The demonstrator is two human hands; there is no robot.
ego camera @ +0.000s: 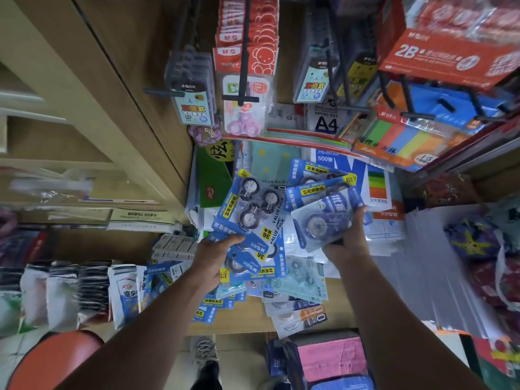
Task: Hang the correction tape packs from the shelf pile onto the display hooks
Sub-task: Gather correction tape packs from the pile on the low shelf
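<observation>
My left hand point(212, 258) grips a fan of blue value packs of correction tape point(253, 212), each showing three round tape refills. My right hand point(347, 237) holds several blue single correction tape packs point(320, 209), thumb side under the front one with a purple dispenser. Both bundles are lifted above the shelf pile of correction tape packs point(292, 291) lying loose on the wooden shelf point(225, 329). Above them black display hooks point(244, 52) stick out, one carrying red packs and a pink tape dispenser pack point(244, 108).
Hooks to the right hold blue-and-yellow card packs point(312, 83) and coloured sticky notes point(399, 142). A red 2B box point(450, 57) sits top right. A4 paper reams point(326, 122) lie behind the pile. A wooden cabinet point(112, 94) stands left, a pink box point(332, 358) below.
</observation>
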